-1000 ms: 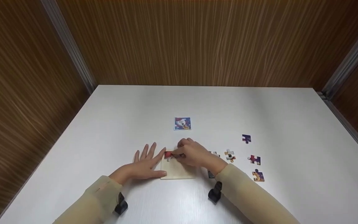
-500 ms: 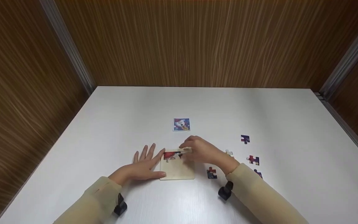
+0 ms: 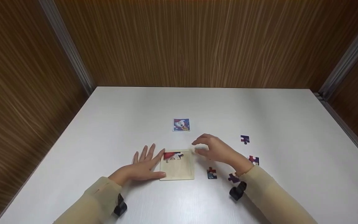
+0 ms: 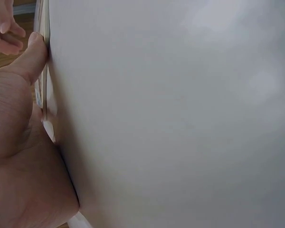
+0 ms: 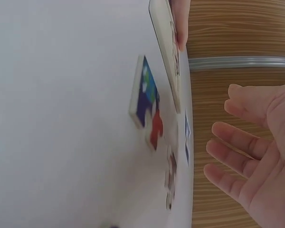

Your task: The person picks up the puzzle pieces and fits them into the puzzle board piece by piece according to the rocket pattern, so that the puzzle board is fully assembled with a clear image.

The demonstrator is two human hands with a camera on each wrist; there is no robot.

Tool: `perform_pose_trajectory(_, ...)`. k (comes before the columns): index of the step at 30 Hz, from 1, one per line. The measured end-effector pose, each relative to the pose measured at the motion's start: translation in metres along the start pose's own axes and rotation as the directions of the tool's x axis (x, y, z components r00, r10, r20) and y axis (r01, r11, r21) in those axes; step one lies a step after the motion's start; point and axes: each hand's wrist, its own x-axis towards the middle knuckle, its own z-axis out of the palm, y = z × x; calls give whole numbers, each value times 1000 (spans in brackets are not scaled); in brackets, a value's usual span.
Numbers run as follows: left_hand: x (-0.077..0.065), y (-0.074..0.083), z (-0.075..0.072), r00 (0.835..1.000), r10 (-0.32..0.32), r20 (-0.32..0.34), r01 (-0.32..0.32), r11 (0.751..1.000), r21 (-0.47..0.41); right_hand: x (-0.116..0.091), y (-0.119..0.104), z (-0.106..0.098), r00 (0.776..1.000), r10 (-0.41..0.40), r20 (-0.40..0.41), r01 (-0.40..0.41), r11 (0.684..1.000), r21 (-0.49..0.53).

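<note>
On the far left, the left hand lies on the white tabletop with its fingers spread wide. Its pointing finger and thumb touch the left edge of a square wooden board. In the top left part of the board sit some joined puzzle pieces, red and white. Behind the board, a small picture card lies flat. To the right of the board is a red and blue piece. The right hand is near the board's top right corner, thumb and fingers apart, holding nothing. A purple piece is by the right wrist. Farther right are another purple piece and a red and purple one.
</note>
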Motion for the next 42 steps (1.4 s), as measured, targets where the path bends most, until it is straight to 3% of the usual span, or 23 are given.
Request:
perform_pose_trajectory(15,-3,2,-1,1000,9,4,-9,1000,-9,-22,26,-25,996,-2,-94,4,1000,16)
perform_pose_trajectory(24,-2,2,-1,1000,-1,4,1,1000,-2,-40,45,-42,992,31,-126,-26,999,48)
perform_pose_trajectory(42,-1,1,-1,1000,12,-1,-12,1000,-29,-72,93,-75,966,113,-231,-112,994,18)
